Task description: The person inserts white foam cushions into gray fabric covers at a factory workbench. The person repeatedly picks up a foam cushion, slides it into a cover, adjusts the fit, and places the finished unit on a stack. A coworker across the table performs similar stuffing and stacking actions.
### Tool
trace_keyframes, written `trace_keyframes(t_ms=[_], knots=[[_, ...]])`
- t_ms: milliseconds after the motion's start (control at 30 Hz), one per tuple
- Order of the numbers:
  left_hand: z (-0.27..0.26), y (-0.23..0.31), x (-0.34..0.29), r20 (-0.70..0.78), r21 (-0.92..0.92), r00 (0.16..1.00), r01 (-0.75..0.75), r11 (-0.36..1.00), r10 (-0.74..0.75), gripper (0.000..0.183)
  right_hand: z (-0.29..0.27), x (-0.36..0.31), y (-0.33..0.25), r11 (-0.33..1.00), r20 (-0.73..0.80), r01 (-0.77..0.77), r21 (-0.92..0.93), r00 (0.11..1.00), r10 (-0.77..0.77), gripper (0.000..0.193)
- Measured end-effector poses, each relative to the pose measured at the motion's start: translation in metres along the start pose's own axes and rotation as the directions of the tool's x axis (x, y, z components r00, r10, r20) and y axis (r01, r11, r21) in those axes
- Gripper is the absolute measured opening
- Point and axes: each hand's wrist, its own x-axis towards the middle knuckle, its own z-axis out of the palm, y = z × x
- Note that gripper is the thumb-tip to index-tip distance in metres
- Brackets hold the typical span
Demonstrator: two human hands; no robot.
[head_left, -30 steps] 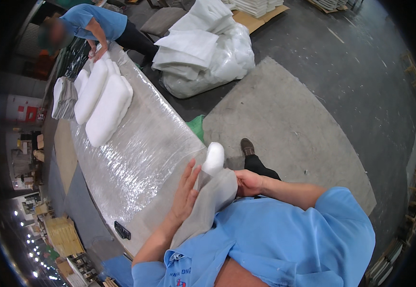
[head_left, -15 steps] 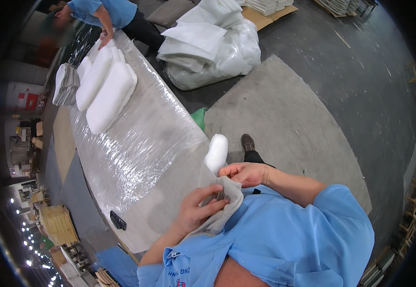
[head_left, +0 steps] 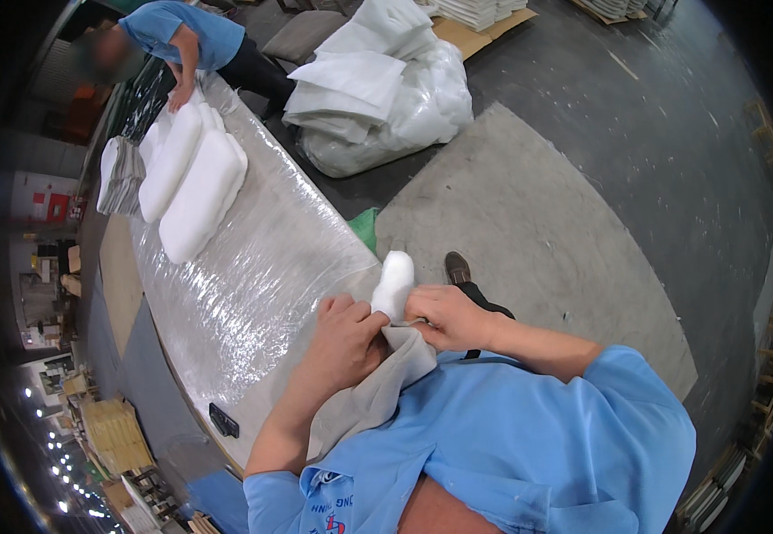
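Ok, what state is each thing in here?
Left hand: curled, gripping grey fabric
Right hand: gripping the fabric's edge
Grey fabric: folded, bunched
White padding: one end uncovered
White pads: piled
Table: film-covered
Black device: lying on table
Plastic bag: bulging

film-covered table (head_left: 266,280) | white pads (head_left: 205,198), piled | grey-white stack (head_left: 121,181) | black object (head_left: 224,421) near edge

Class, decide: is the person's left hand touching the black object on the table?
Apart: the head view shows covered tabletop between the left hand and black object.
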Motion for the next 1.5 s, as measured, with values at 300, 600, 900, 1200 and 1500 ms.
trace_keyframes(t_ms=[300,600,900,1200,1500], knots=[[0.011,-0.016,-0.001,-0.135,-0.717,0.991,-0.092,0.691,-0.009,0.010,0.009,0.002,-0.007,0.939,-0.096,0.045,0.340,0.995,-0.013,0.022],[0.022,-0.035,0.004,0.413,-0.844,0.883,0.463,0.271,-0.223,0.027,0.012,-0.003,-0.002,0.844,0.207,-0.268,0.465,0.960,0.190,0.024],[0.014,-0.024,0.024,0.622,-0.598,0.746,0.649,0.470,-0.238,0.049,0.006,-0.001,-0.004,0.939,-0.021,-0.276,0.206,0.958,0.286,0.020],[-0.002,-0.026,0.023,0.519,-0.703,0.850,0.486,0.519,-0.092,0.026,0.003,-0.013,0.022,0.573,0.448,-0.476,0.667,0.871,0.203,0.024],[-0.005,-0.024,0.037,0.641,-0.704,0.743,0.669,0.238,-0.193,0.016,0.017,-0.024,0.039,0.377,0.429,-0.570,0.730,0.812,0.397,0.021]])
